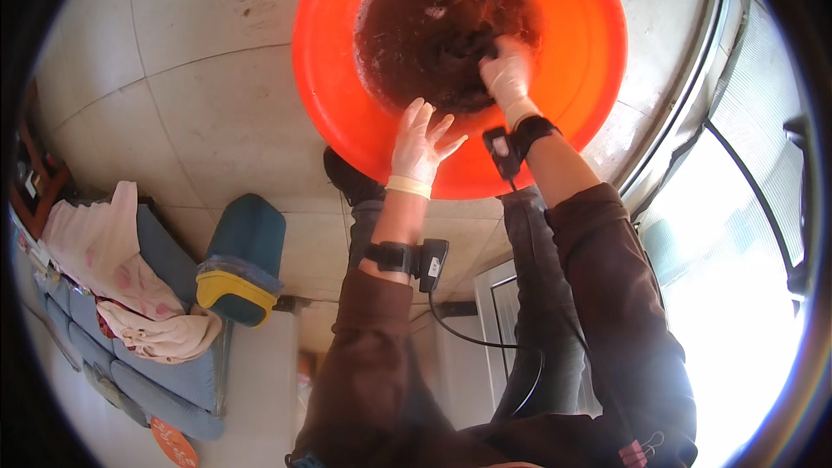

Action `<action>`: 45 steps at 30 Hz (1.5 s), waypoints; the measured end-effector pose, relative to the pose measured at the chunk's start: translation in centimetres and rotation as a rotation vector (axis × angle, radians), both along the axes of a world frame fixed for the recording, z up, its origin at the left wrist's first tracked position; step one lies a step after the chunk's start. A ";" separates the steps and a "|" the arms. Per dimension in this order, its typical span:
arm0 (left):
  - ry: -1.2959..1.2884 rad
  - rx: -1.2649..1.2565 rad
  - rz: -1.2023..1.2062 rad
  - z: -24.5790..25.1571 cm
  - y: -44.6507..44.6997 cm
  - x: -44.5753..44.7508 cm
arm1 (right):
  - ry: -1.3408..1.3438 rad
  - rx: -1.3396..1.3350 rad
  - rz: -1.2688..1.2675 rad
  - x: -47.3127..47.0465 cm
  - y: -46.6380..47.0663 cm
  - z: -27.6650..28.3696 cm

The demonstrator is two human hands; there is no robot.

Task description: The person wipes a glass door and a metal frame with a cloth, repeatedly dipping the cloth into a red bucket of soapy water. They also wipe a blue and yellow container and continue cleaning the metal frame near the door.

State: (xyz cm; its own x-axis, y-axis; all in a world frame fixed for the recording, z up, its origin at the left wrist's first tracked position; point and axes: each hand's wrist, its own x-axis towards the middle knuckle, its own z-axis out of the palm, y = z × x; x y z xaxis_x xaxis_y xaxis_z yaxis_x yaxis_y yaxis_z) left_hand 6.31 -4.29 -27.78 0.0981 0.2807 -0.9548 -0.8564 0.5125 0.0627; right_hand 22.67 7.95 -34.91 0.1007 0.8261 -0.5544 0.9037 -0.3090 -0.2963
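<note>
A large red plastic basin (325, 104) stands on the floor, holding dark, foamy water (403, 32). My left hand (419, 143), in a thin translucent glove, is over the basin's near side, its fingers spread and nothing held. Farther right, my right hand (507, 71), gloved the same way, is at the water's surface with its fingers curled and blurred by motion. Dark material (465, 45) shows in the water beside its fingertips; whether the hand grips it cannot be told. Each forearm wears a black strap with a small cabled device.
A dark teal bin with a yellow rim (237, 286) is at the left, near a blue sofa (166, 377) with pink cloth (117, 260) on it. My feet and legs are close to the basin's near edge. A bright glazed door or window frame (682, 104) runs along the right.
</note>
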 end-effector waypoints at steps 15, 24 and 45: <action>-0.185 -0.121 0.232 -5.3 1.5 0.0 | 0.828 -0.537 -0.113 -3.0 -6.4 7.8; -0.065 0.074 0.138 -0.1 1.5 0.5 | 0.054 0.263 -0.090 -1.2 1.0 1.2; 0.071 0.095 0.033 -0.3 3.9 -0.8 | 0.302 0.122 -0.273 -2.9 0.6 2.2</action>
